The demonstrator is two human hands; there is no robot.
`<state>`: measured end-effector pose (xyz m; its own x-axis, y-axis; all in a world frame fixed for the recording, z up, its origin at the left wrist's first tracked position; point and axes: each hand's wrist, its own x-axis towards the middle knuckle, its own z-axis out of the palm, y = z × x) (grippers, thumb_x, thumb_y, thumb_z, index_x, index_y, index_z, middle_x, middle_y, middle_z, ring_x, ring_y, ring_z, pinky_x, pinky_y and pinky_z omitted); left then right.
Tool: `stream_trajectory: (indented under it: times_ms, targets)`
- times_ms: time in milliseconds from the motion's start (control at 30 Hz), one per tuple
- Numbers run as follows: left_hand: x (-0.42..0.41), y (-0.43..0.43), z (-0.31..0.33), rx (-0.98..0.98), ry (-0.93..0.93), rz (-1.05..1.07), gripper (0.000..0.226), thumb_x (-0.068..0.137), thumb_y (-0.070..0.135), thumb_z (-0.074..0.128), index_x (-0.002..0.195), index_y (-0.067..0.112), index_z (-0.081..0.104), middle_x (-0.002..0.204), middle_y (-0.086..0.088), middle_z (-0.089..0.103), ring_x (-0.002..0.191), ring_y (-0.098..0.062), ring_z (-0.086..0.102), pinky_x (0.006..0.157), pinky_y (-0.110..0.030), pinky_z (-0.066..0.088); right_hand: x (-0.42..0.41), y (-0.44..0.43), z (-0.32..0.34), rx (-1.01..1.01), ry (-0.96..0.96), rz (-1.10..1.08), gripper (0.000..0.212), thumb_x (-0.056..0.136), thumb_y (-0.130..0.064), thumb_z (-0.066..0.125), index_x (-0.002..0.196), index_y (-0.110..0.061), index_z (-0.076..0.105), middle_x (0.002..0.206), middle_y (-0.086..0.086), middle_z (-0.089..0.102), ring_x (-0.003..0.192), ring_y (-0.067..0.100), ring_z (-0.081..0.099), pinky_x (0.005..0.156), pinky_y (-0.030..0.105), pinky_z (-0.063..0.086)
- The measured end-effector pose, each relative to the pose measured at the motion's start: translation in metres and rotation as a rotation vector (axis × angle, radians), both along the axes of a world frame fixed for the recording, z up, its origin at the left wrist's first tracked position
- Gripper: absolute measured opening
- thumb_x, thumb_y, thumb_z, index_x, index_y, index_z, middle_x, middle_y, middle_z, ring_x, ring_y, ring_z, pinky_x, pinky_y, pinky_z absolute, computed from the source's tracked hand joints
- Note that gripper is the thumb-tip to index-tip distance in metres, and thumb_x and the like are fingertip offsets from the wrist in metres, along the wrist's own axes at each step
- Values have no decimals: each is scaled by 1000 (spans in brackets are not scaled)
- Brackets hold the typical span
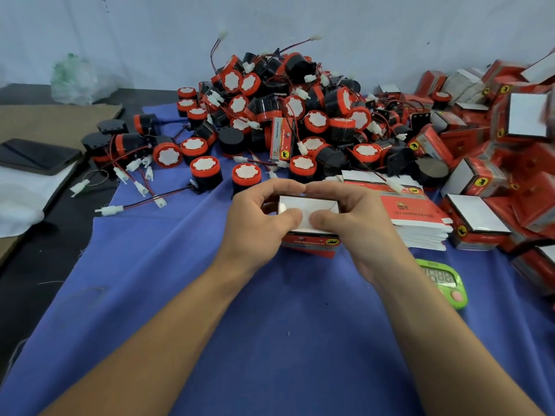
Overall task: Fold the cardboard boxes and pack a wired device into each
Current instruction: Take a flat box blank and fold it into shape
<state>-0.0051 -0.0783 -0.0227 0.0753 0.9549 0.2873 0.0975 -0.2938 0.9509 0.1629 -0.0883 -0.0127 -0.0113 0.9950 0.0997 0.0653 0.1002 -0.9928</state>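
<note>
The left hand (255,217) and right hand (357,220) clasp the red cardboard box (310,244) from either side, thumbs pressing its white flap (306,205) down, seemingly to close it.

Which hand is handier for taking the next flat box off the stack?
Probably the right hand: the stack of flat boxes lies right beside it, while the left hand sits across the held box.

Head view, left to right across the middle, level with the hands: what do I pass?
Dark phone, loose white connector, left hand, held box, right hand, stack of flat boxes, folded box.
</note>
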Motion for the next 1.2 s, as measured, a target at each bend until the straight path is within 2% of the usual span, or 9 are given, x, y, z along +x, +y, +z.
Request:
stream_trajectory:
  times_ms: [167, 333, 400, 567, 700, 800, 900, 1033, 1200]
  targets:
    - [4, -6, 0, -75, -133, 7, 21, 85, 24, 67, 101, 33, 78, 101, 13, 79, 97, -5, 73, 76, -18, 56, 0, -2, 3, -94, 71, -21, 22, 100, -17, 59, 103, -17, 81, 102, 10, 78, 101, 30, 73, 84, 40, 60]
    - [3, -4, -1, -117, -151, -4, 33, 93, -2, 65, 96, 28, 79, 93, 7, 80, 87, -8, 74, 69, -19, 57, -3, -1, -3, -119, -101, -118, 81, 89, -65, 48, 112, 11, 59, 107, 39, 58, 77, 23, 54, 74, 40, 39]
    - [2, -4, 0, -118, -150, -6, 38, 92, -7, 66, 91, 28, 80, 89, 3, 80, 83, -11, 74, 67, -21, 58, -5, -2, -4, -63, -146, -98, 80, 89, -67, 43, 107, 8, 62, 102, 38, 58, 75, 20, 52, 71, 37, 37]
    - [0, -6, 1, -135, -183, 6, 36, 87, -12, 69, 86, 22, 80, 88, -2, 80, 80, -16, 76, 64, -24, 58, -14, -5, -4, 67, -182, -41, 44, 95, -60, 38, 90, -36, 75, 84, 7, 67, 73, 3, 57, 66, 26, 44]
    - [1, -7, 1, -174, -310, -16, 16, 87, 13, 69, 93, 21, 82, 100, -6, 81, 95, -23, 77, 78, -34, 63, -15, -6, -5, 65, -177, -35, 49, 96, -55, 40, 95, -25, 78, 90, 1, 74, 80, 10, 63, 71, 24, 43]
    - [2, -7, 0, -155, -365, 25, 31, 86, 32, 62, 111, 22, 78, 116, 3, 78, 111, -13, 72, 90, -29, 58, -16, -7, 1, 127, -112, -32, 35, 97, -39, 49, 103, -22, 79, 100, -4, 77, 97, 7, 67, 82, 20, 44]
    - [0, -3, -4, -63, -269, 47, 42, 86, 40, 65, 126, 30, 71, 129, 10, 72, 123, -9, 65, 103, -31, 53, -15, -8, 9, 237, -35, -30, 22, 87, -22, 66, 104, -28, 78, 93, 0, 75, 91, 7, 65, 81, 20, 49]
    - [0, 2, -9, -119, -102, -11, 66, 73, 48, 74, 136, 47, 54, 123, 37, 62, 116, 17, 57, 88, -9, 49, -15, -10, 3, 371, -351, -94, 43, 76, 0, 69, 89, -41, 71, 77, -17, 71, 85, 15, 66, 79, 27, 51]
    - [-21, 5, -9, 53, 342, -86, 74, 66, 56, 80, 135, 53, 51, 124, 34, 62, 115, 9, 59, 88, -10, 51, -15, -7, -5, 404, -568, -178, 37, 78, 2, 76, 87, -34, 77, 79, -37, 62, 98, 25, 60, 86, 31, 45]
